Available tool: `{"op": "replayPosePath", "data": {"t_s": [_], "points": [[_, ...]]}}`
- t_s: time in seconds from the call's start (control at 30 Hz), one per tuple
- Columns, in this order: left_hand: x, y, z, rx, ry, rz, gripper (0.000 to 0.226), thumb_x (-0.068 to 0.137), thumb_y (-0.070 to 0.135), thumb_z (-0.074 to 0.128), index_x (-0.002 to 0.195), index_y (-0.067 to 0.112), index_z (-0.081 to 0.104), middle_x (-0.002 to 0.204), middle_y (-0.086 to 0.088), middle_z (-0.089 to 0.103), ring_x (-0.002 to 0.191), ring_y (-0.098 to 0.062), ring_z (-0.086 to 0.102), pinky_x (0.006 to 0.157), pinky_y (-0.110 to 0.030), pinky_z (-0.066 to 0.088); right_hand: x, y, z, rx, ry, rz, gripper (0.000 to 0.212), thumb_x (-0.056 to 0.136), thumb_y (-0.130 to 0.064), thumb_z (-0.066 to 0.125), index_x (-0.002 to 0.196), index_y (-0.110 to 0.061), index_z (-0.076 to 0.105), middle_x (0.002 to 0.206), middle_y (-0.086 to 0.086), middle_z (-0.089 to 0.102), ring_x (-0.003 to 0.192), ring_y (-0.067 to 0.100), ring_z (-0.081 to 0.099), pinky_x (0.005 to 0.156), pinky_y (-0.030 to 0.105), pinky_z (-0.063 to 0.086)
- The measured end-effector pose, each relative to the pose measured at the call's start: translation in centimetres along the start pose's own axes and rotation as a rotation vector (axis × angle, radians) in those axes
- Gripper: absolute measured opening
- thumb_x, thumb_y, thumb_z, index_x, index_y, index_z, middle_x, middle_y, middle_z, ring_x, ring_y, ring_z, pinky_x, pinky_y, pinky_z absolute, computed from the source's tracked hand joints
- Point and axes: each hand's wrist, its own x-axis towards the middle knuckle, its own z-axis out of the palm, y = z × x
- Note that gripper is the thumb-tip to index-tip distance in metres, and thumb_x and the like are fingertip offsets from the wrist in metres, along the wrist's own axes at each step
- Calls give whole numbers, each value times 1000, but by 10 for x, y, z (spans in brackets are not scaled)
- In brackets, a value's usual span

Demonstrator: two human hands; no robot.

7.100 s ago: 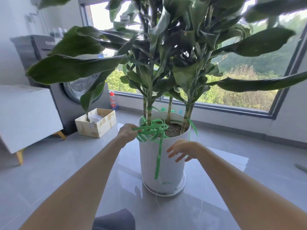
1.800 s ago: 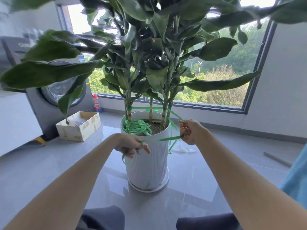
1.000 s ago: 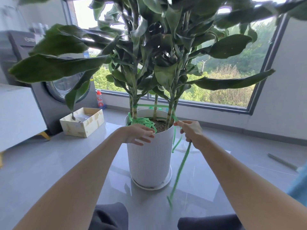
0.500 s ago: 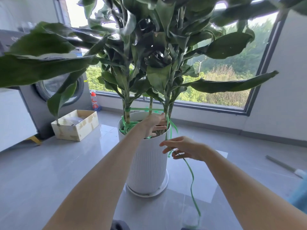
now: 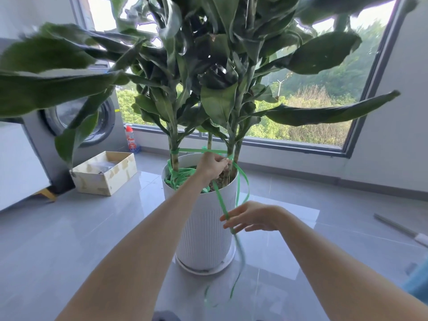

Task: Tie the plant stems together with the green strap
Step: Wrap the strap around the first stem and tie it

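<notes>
The left grip point(image 5: 213, 166) reached far toward twelve o'clock, fingers curled in a pinch; the right grip point(image 5: 252, 216) hung nearer, fingers loosely extended toward nine.

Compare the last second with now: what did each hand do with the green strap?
The left hand left the pot rim, reached across and now pinches the green strap at the right stems. The right hand dropped lower, with the strap's tail crossing it. Pot, stems and loop stayed put.
</notes>
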Motion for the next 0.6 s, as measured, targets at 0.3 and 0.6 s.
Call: {"op": "replayPosePath", "data": {"t_s": [0.3, 0.6], "points": [[-16, -8, -28, 444, 228, 124, 25, 92, 33, 57, 79, 16, 71, 82, -1, 70, 76, -22, 65, 65, -31, 49, 25, -15, -6, 415, 675, -31, 36, 89, 5, 41, 101, -12, 70, 106, 4, 70, 70, 14, 57, 58, 19, 44], [-15, -29, -49, 368, 250, 76, 19, 91, 29, 58, 84, 12, 65, 115, -10, 59, 97, -23, 58, 83, -30, 43, 31, -64, -29, 896, 702, -244, 41, 92, 11, 38, 126, -2, 55, 119, 10, 60, 117, 24, 55, 102, 32, 44]]}}
